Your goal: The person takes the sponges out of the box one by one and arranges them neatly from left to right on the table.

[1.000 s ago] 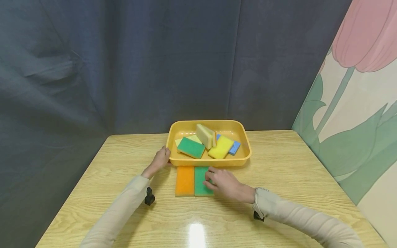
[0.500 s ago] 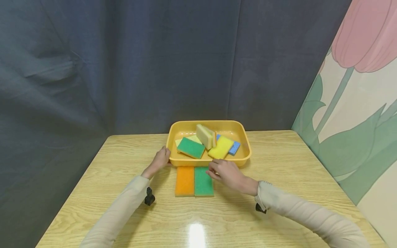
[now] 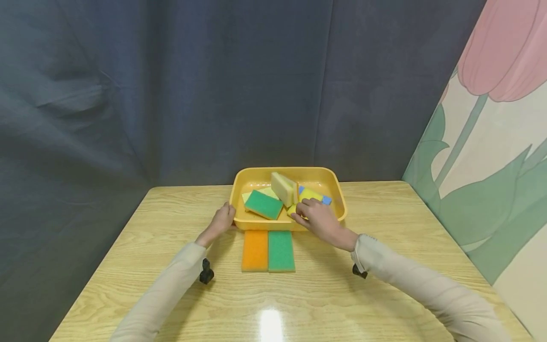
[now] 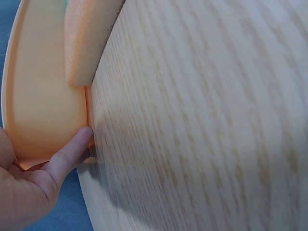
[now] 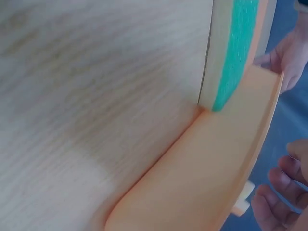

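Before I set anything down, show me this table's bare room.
The table lies bare right of the yellow tray; left of the left hand; and between the sleeves, nearer than the orange sponge and green sponge. Crowded: the tray's middle, with its overlapping sponges and the right hand over them.

Tray (image 3: 265, 225) on table (image 3: 384, 223), curtain (image 3: 235, 85) behind; sponges (image 3: 263, 204) inside. Two more sponges (image 3: 255, 251) side by side, between tray and me.

Wooden table (image 3: 162, 221), pale grain. Directly on it: yellow tray (image 3: 265, 225) toward the back; orange sponge (image 3: 255, 251) and green sponge (image 3: 281, 251) flat, side by side, against tray's near wall.
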Action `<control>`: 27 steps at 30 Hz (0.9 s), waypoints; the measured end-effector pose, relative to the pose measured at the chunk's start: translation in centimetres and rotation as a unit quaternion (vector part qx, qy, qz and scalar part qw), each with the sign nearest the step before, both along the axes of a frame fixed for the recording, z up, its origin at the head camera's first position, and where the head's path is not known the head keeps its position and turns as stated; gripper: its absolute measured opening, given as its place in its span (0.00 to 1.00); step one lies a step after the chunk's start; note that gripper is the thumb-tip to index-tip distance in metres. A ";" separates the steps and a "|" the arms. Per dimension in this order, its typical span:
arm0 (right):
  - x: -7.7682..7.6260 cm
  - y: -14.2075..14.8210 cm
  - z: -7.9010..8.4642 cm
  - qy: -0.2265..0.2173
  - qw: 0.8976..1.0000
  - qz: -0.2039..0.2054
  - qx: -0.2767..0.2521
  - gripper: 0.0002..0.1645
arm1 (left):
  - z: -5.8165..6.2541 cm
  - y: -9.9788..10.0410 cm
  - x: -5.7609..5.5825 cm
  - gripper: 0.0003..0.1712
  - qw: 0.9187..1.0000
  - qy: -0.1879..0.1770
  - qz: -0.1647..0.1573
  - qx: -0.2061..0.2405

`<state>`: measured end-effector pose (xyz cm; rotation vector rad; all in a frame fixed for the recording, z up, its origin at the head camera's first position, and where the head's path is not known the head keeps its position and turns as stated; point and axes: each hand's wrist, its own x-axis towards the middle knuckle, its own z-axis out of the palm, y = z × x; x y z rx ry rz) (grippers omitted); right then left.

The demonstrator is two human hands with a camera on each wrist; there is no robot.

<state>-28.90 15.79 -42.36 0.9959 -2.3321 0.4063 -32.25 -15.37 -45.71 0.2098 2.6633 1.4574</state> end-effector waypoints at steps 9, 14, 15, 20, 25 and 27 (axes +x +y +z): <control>-2.8 1.6 -0.7 -0.014 0.999 -0.047 0.005 0.08 | 0.0 0.1 0.1 0.25 1.000 0.006 0.003 -0.002; -3.6 2.4 -1.3 -0.078 0.993 -0.089 0.015 0.06 | -0.2 0.2 0.2 0.23 1.000 0.005 0.007 -0.011; -3.6 2.4 -1.3 -0.087 0.992 -0.094 0.017 0.07 | -0.2 0.3 0.2 0.23 1.000 0.006 0.007 -0.010; -4.0 2.5 -1.3 -0.116 0.987 -0.109 0.031 0.09 | 0.1 0.4 0.4 0.23 1.000 0.003 0.014 -0.008; -4.4 2.5 -1.2 -0.135 0.983 -0.118 0.039 0.11 | 0.2 0.4 0.3 0.23 1.000 0.004 0.010 -0.009; -4.6 2.6 -1.3 -0.139 0.982 -0.118 0.042 0.11 | 0.3 0.4 0.4 0.23 1.000 0.004 0.010 -0.008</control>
